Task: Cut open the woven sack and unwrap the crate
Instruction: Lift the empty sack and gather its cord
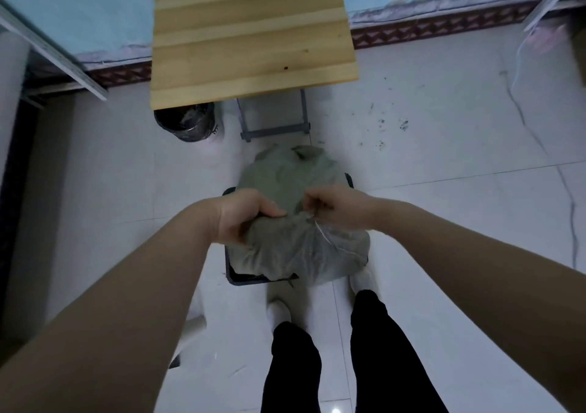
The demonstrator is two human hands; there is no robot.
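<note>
Centre frame, I'm watching both hands working over the woven sack (295, 222), a grey-green bundle sitting on the white tile floor (444, 222) below the wooden table (250, 32) at top centre. The sack is still covering most of the crate (236, 278); only dark corners are showing at lower left & at the bundle's right edge. Left hand (244, 216) is bunching a fistful of sack fabric, fingers curled tight. Right hand (336, 206) is pinching at a pale thread (320, 232) running down the seam; whether it's holding a blade I can't tell. My read: keep the left grip taut so the seam is lifting clear of the crate, work along the stitching w/ short pulls, and don't yank fabric sideways.
</note>
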